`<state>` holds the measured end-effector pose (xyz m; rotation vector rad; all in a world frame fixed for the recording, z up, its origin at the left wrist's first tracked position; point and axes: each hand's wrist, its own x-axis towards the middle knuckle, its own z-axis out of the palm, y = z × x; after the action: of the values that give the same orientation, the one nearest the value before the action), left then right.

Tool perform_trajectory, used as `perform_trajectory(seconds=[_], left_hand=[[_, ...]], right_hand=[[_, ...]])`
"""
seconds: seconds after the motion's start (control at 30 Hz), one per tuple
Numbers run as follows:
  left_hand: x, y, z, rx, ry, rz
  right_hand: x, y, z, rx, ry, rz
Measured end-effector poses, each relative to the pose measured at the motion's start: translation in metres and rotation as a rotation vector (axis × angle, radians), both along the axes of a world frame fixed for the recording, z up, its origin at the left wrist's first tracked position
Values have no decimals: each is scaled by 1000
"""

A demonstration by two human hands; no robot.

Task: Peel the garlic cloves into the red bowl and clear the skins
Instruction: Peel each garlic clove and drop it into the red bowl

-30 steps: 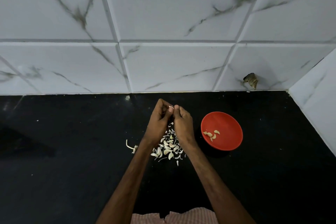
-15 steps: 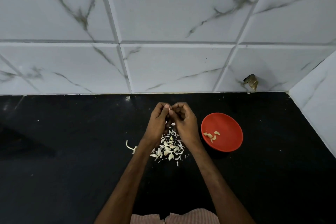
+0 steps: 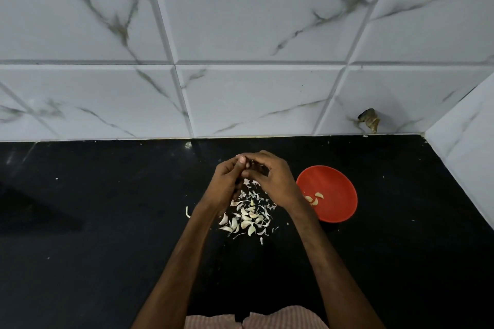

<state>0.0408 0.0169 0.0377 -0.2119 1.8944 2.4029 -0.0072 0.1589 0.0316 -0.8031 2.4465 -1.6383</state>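
We see both hands raised together over the black bench [image 3: 107, 222], above the far end of the heap of garlic cloves and skins [image 3: 248, 219]; the left hand [image 3: 227, 184] and the right hand [image 3: 278, 181] have their fingers curled inward and their fingertips meeting, the left thumb laid across the top; whatever sits between the fingers is hidden by them, so we cannot tell what, if anything, they have hold of. The heap lies on the bench between the two forearms, pale cloves mixed with thin papery skins, with a few scraps scattered round its edge; a curved pale scrap [image 3: 187, 212] lies apart just left of the left wrist. The red bowl [image 3: 344, 189] stands on the bench just right of the heap, its left edge partly covered by the right wrist; a few peeled cloves [image 3: 316, 199] lie inside it near that side. Behind the bench rises a white marble-patterned tiled wall [image 3: 240, 35]; a small brownish object [image 3: 370, 120], too unclear for us to name, sits at its foot near the right corner. Pink striped cloth [image 3: 267, 320] shows at the bottom edge.
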Motion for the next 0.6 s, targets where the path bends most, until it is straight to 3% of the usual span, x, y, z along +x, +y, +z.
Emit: perform_trajectory(seconds=[0.17,0.3,0.37,0.5,0.6], left_hand=[[-1,0,-2,-137,66,50],[-6,2,-4,-514,234,181],[-7,1,-6,-607,296,201],[-8,0,-13,-640,323,201],[-7,-7,-13,-665,270,53]], right_hand=[[-1,4,6,-28,48,-67],[7,0,4,-10,94,-128],[8,-1,5,-47,71,-171],[9,-4,7,-15,39,-223],[9,-4,7,61,74,-265]])
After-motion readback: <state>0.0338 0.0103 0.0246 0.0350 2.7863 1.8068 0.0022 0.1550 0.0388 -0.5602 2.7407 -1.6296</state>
